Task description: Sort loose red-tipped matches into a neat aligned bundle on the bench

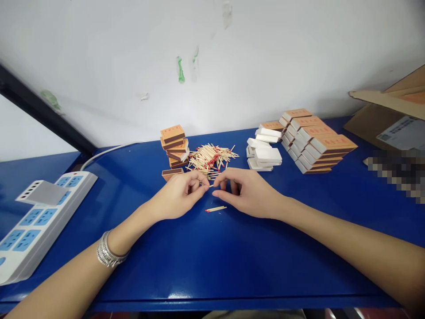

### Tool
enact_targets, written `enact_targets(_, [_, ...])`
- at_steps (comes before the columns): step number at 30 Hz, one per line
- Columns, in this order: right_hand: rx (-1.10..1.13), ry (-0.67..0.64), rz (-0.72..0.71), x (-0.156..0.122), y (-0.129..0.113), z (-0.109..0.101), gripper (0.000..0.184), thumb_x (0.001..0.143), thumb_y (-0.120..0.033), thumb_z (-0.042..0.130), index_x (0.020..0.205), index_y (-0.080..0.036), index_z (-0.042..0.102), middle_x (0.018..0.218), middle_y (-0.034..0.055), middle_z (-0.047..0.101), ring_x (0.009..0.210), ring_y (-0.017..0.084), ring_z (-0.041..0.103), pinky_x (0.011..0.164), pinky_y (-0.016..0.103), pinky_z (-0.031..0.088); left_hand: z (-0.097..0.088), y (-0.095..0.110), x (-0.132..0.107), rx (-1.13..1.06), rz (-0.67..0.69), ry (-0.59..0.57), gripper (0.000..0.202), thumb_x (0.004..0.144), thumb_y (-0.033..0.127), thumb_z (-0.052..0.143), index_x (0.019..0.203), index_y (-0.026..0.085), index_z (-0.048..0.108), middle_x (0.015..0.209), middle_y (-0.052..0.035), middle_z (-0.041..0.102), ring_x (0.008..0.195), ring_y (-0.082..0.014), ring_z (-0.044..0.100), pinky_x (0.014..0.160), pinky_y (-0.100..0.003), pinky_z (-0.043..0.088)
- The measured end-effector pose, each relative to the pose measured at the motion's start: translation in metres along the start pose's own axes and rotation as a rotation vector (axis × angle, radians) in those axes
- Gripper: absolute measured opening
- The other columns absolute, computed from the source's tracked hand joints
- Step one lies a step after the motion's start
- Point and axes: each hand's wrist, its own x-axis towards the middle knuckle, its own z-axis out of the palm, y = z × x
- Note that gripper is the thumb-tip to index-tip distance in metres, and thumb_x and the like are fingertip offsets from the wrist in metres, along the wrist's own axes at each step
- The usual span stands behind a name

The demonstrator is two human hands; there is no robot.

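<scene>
My left hand (181, 195) and my right hand (245, 191) rest on the blue table (212, 261), fingertips nearly meeting. Between the fingertips they pinch a few matchsticks (210, 185). A couple of loose red-tipped matches (215, 208) lie on the table just below the hands. Behind the hands is a pile of matches (210, 158). One brown matchbox sleeve (171, 173) lies next to my left hand. A silver bracelet (106, 252) circles my left wrist.
A stack of orange matchboxes (175, 145) stands back left of the pile. White inner trays (264, 149) and rows of orange sleeves (314, 139) sit back right. A white power strip (36, 217) lies at left, a cardboard box (390, 115) at far right.
</scene>
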Motion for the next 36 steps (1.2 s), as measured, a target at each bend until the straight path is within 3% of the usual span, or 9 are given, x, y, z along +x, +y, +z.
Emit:
enact_targets(7, [0.039,0.038,0.021,0.001,0.000,0.001,0.007,0.082,-0.021,0.060,0.082,-0.017,0.065,0.064,-0.0020,0.060,0.051,0.008,0.047,0.052,0.022,0.035,0.004,0.004,-0.001,-0.030,-0.027,0.009,0.019,0.090,0.034,0.052,0.093,0.017,0.060,0.052,0.0075,0.043,0.048,-0.0083,0.039,0.048,-0.020,0.031])
enact_targets(12, [0.045,-0.071,0.063,0.000,-0.002,-0.009,0.006,0.081,-0.021,0.061,0.080,-0.016,0.065,0.060,-0.0029,0.059,0.049,0.007,0.046,0.050,0.022,0.035,-0.011,0.006,0.000,0.117,-0.049,0.163,0.020,0.087,0.037,0.057,0.087,0.017,0.057,0.052,0.0063,0.050,0.046,-0.0080,0.043,0.047,-0.020,0.032])
enact_targets(16, [0.038,-0.176,0.029,0.000,-0.001,-0.013,0.006,0.078,-0.018,0.061,0.076,-0.016,0.066,0.062,-0.0022,0.060,0.050,0.007,0.047,0.052,0.022,0.037,-0.019,0.009,-0.002,0.230,-0.048,0.023,0.020,0.084,0.036,0.060,0.076,0.017,0.059,0.049,0.0060,0.049,0.044,-0.0077,0.043,0.046,-0.020,0.032])
enact_targets(22, [0.007,-0.255,-0.002,-0.001,0.002,-0.015,0.006,0.076,-0.015,0.060,0.078,-0.017,0.066,0.065,-0.0010,0.062,0.054,0.009,0.051,0.052,0.021,0.039,-0.019,0.008,-0.005,0.262,0.036,-0.208,0.012,0.079,0.027,0.064,0.086,0.018,0.065,0.053,0.0062,0.053,0.045,-0.0081,0.046,0.046,-0.020,0.033])
enact_targets(29, [-0.049,-0.330,-0.043,-0.001,0.002,-0.022,0.009,0.076,-0.014,0.061,0.080,-0.017,0.069,0.073,0.0019,0.065,0.058,0.010,0.054,0.054,0.022,0.041,-0.019,0.005,-0.002,0.249,0.023,-0.218,0.007,0.080,0.020,0.059,0.080,0.017,0.065,0.051,0.0060,0.050,0.045,-0.0076,0.043,0.046,-0.020,0.032])
enact_targets(36, [-0.029,-0.157,-0.033,0.000,0.004,-0.008,0.013,0.083,-0.027,0.062,0.085,-0.016,0.068,0.066,-0.0006,0.062,0.054,0.009,0.050,0.055,0.022,0.038,-0.007,0.005,-0.002,0.165,0.003,-0.143,0.011,0.083,0.025,0.057,0.080,0.017,0.064,0.050,0.0074,0.043,0.045,-0.0069,0.038,0.046,-0.020,0.030])
